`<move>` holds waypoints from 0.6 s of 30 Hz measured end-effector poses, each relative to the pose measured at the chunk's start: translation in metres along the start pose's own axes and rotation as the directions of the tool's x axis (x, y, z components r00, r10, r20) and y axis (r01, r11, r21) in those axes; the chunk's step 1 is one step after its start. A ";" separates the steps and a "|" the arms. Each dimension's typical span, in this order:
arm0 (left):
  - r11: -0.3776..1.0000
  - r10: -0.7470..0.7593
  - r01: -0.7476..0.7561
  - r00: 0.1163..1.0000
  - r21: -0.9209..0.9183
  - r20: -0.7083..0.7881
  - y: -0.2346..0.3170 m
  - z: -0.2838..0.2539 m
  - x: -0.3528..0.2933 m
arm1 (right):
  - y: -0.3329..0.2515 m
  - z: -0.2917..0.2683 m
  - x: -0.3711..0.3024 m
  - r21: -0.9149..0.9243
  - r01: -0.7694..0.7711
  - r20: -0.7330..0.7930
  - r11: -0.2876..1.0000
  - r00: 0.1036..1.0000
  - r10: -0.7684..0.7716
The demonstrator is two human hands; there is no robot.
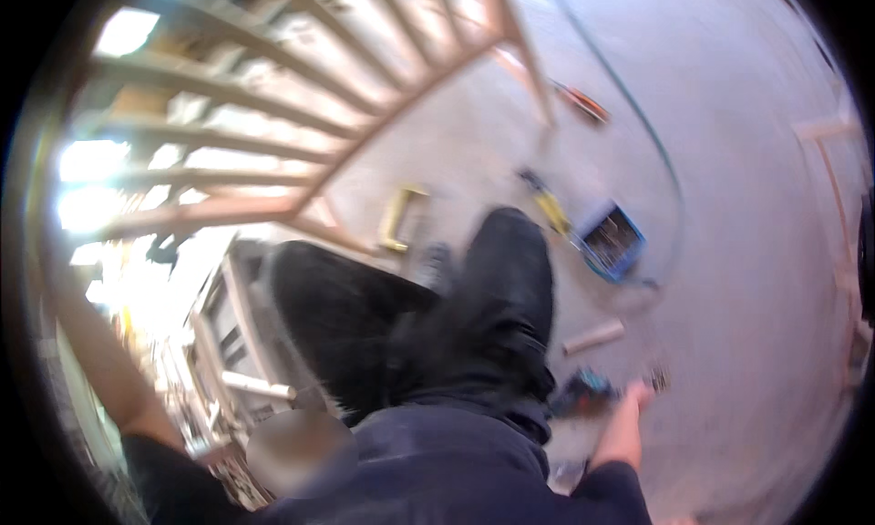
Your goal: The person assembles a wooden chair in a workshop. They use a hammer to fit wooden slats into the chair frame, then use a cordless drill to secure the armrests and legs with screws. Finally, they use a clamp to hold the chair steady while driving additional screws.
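Note:
My right hand (641, 395) reaches down low on the right side, close to the floor. Beside its fingertips is a small brownish cluster of bits (658, 377), too blurred to name; whether the fingers touch it I cannot tell. A teal and black power tool (583, 391) lies just left of that hand. My left arm (150, 420) stretches up along the left rim, next to a wooden frame with slats (365, 124). Blur and the picture's edge hide the fingers of my left hand, so its grip does not show.
A blue box of small metal pieces (612, 242) sits on the floor, with a yellow and black tool (547, 201) beside it. Around lie a wooden piece (592, 337), a yellow-framed tool (398, 217), an orange-handled tool (583, 103) and a dark hose (638, 110).

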State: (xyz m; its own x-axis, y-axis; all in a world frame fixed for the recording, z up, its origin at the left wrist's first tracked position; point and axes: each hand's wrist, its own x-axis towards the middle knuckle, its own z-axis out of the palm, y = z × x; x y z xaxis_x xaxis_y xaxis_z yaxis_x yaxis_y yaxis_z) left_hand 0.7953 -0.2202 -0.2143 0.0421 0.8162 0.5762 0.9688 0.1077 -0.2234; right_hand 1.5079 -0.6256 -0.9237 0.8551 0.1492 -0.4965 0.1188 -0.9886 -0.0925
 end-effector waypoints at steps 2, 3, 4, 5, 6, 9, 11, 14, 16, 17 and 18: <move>0.997 -0.075 0.075 0.997 0.005 -0.001 -0.042 0.015 -0.012 | 0.039 0.001 0.069 -0.010 0.317 -0.439 0.948 0.851 -0.289; 0.999 -0.044 0.045 0.998 0.010 -0.037 -0.019 0.000 0.008 | 0.021 0.010 0.044 0.187 0.348 -0.311 0.919 0.908 -0.281; 0.998 -0.054 0.056 0.997 0.033 -0.054 -0.012 -0.015 0.011 | -0.021 0.007 0.018 0.370 0.360 -0.157 0.856 0.933 -0.325; 0.996 -0.081 0.084 0.995 0.042 -0.058 -0.015 -0.019 0.005 | -0.068 -0.006 -0.006 0.517 0.329 -0.017 0.791 0.927 -0.375; 0.994 -0.094 0.097 0.994 0.056 -0.063 -0.010 -0.025 -0.001 | -0.116 -0.015 -0.041 0.536 0.449 -0.102 0.715 0.875 -0.473; 0.990 -0.124 0.130 0.988 0.055 -0.095 0.002 -0.031 -0.011 | -0.260 -0.050 -0.152 0.738 0.511 -0.036 0.440 0.681 -0.731; 0.988 -0.131 0.139 0.985 0.069 -0.115 0.020 -0.030 -0.016 | -0.342 -0.061 -0.236 0.868 0.382 0.050 0.316 0.568 -0.822; 0.970 -0.129 0.152 0.984 0.192 -0.126 0.031 -0.060 -0.025 | -0.419 -0.042 -0.363 0.954 0.235 0.145 0.183 0.170 -0.975; 0.994 -0.100 0.104 0.980 0.016 -0.174 0.025 -0.015 -0.016 | -0.442 -0.049 -0.436 0.993 0.067 0.094 0.099 0.075 -0.993; 0.981 -0.064 0.091 0.986 0.170 -0.157 0.023 -0.060 -0.031 | -0.427 -0.042 -0.512 0.971 -0.089 0.205 0.223 -0.176 -0.963; 0.994 -0.062 0.078 0.980 0.080 -0.191 0.027 -0.022 -0.023 | -0.442 -0.041 -0.529 0.978 -0.099 0.173 0.185 -0.121 -0.977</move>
State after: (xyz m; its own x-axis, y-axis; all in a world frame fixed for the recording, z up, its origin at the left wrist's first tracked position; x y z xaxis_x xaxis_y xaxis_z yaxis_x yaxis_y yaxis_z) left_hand 0.8254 -0.2490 -0.2164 0.0281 0.6844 0.7285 0.9464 0.2165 -0.2398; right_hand 1.0240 -0.2681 -0.5854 -0.3068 0.9518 0.0012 -0.5562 -0.1782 -0.8117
